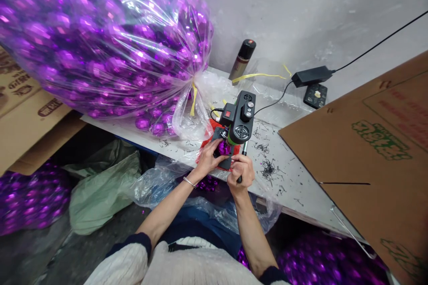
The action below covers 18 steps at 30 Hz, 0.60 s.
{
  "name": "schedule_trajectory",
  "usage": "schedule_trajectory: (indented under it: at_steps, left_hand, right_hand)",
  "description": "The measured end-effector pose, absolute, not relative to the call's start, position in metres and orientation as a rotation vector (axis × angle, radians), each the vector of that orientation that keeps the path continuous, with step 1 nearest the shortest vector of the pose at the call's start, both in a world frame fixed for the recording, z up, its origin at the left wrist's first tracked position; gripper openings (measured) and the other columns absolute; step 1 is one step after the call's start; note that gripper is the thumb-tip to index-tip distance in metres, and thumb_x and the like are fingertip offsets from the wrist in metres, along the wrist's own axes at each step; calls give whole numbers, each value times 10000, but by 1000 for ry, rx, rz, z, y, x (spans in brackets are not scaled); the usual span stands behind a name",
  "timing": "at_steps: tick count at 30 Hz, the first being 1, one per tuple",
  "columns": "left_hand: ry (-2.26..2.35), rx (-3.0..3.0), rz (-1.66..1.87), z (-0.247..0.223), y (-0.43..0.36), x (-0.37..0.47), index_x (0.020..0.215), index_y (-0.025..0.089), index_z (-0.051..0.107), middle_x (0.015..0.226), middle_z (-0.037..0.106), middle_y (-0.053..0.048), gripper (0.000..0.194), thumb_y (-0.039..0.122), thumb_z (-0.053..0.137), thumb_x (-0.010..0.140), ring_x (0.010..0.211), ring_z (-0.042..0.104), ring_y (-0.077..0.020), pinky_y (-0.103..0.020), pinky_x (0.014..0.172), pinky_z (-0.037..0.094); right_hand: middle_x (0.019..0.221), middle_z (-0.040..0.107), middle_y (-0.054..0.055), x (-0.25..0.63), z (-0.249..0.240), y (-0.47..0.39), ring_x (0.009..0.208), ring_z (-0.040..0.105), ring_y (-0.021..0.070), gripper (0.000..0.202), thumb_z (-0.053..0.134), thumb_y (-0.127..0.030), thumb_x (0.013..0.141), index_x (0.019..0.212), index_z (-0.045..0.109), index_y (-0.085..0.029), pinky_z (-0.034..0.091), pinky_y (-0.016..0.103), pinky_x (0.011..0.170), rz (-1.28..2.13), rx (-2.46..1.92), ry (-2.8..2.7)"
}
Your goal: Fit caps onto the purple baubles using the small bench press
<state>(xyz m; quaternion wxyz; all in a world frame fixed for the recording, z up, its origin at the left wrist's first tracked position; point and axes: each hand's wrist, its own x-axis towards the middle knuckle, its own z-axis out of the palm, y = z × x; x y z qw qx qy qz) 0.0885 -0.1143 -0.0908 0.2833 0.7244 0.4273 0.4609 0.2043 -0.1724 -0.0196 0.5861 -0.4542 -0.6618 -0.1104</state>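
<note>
A small black bench drill press (243,118) stands on the white table, seen from above. Beneath its head sits a shiny purple faceted ball (224,147), and the fingers of my left hand (207,158) are closed around its left and near sides. My right hand (241,171) is curled round the press's feed handle (239,179) at the right; one black-tipped metal spoke (245,147) sticks out above it. Red material (203,149) lies under the press base. What touches the ball from above is hidden by the head.
A huge clear bag (110,44) of purple balls bulges at the left. A spray can (243,60), power adapter (311,76) and black shavings (267,168) are on the table. Cardboard boxes flank it, the right one (361,142) near. Clear plastic (157,182) hangs along the front edge.
</note>
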Motion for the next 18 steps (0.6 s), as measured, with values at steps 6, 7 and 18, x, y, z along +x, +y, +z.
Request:
schedule_trajectory:
  at_steps: [6, 7, 18]
  left_hand:
    - [1156, 1956, 1243, -93, -114, 89, 1344, 179, 573, 1303, 675, -154, 547, 375, 738, 861, 1226, 645, -295, -485, 1057, 523]
    - [1162, 1957, 1242, -93, -114, 89, 1344, 180, 573, 1303, 675, -153, 538, 377, 729, 868, 1224, 646, -293, -483, 1057, 523]
    - [1203, 1971, 1291, -92, -121, 86, 1409, 193, 516, 1306, 663, -157, 642, 431, 737, 855, 1223, 641, -296, -476, 1029, 534]
  right_hand:
    - [800, 614, 27, 204, -24, -169, 721, 618, 135, 215, 379, -148, 966, 808, 505, -222, 505, 286, 643, -309, -1033, -1574]
    - [793, 612, 26, 204, -25, -168, 708, 607, 134, 213, 385, -148, 964, 803, 504, -222, 495, 280, 626, -337, -1018, -1601]
    - [707, 605, 2, 200, 35, -170, 694, 618, 132, 280, 425, -95, 948, 708, 505, -216, 474, 287, 664, -135, -1090, -1465]
